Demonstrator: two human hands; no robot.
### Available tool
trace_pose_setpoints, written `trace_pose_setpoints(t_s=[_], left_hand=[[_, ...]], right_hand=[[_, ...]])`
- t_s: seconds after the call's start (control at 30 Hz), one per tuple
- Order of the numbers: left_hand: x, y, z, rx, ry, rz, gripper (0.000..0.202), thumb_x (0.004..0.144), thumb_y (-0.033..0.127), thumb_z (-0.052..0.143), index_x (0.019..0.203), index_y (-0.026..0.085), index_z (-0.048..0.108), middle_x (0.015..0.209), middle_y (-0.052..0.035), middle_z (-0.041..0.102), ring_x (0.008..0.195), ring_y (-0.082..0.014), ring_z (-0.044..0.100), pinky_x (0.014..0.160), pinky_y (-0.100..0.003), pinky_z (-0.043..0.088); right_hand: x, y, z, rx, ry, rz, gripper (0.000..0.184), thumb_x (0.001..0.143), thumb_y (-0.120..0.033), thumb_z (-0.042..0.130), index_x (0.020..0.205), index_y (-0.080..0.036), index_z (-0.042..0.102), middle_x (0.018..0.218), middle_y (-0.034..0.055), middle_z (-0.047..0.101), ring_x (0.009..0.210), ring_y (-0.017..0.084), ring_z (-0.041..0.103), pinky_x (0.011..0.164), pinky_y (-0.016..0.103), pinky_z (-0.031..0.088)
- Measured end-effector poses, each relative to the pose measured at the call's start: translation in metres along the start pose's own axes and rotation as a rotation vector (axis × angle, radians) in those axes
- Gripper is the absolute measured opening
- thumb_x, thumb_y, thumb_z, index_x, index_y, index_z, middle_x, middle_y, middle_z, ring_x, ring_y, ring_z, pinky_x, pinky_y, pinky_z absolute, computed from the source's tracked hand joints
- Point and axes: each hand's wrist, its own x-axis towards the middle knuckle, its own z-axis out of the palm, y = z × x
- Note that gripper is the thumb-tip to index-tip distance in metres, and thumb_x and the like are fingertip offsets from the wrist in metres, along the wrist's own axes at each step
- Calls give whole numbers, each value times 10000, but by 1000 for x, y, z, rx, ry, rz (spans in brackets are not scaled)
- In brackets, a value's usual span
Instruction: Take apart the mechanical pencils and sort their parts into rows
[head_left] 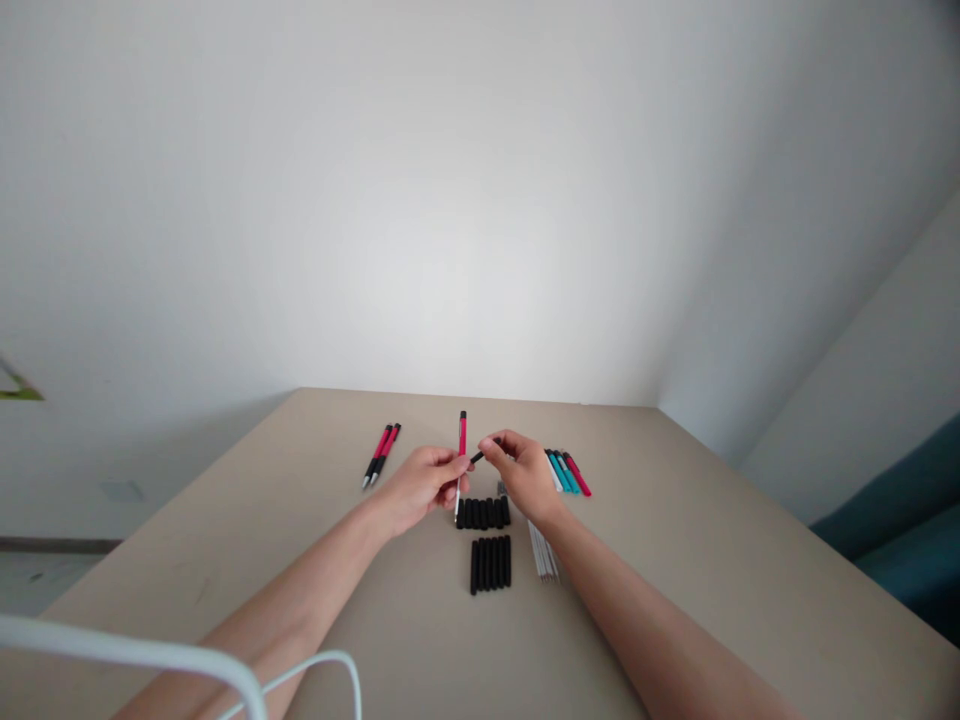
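My left hand (426,482) is closed around a red pen barrel (463,432) with a black top, held upright. A thin white refill (458,494) sticks out below its fingers. Between the two hands slants a short black tube (478,457), pinched in the fingers of my right hand (521,470). Its lower end is at my left fingertips; whether they grip it too I cannot tell. Just below the hands lies a row of short black tubes (484,514), and nearer to me a second row of longer black tubes (491,564).
Two red-and-black pens (382,455) lie on the beige table (360,630) at left. White, teal and red barrels (567,473) lie right of my right hand. White refills (543,553) lie beside my right forearm. A white cable (311,660) crosses the lower left.
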Motion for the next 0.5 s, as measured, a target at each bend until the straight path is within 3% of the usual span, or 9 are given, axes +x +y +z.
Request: trace_pose_setpoints(t_s=[0.23,0.5], left_hand=[[1,0,1,23,37,6,330,686,408,695,668,113,547,579,0,556,430,-44,395,441,-196,299],[1,-2,2,-15,15,34,311,717,396,678,667,118,548,577,2,557,433,-40,394,438,-192,287]], right_hand=[[2,4,-4,93,136,28,320,856,-432,418,797,-164,585,614,-11,520,510,103,407,489,220,327],[-3,-9,-4,-74,-119,52,262,773,-381,550,799,-144,657,494,-64,368,479,85,312,463,218,259]])
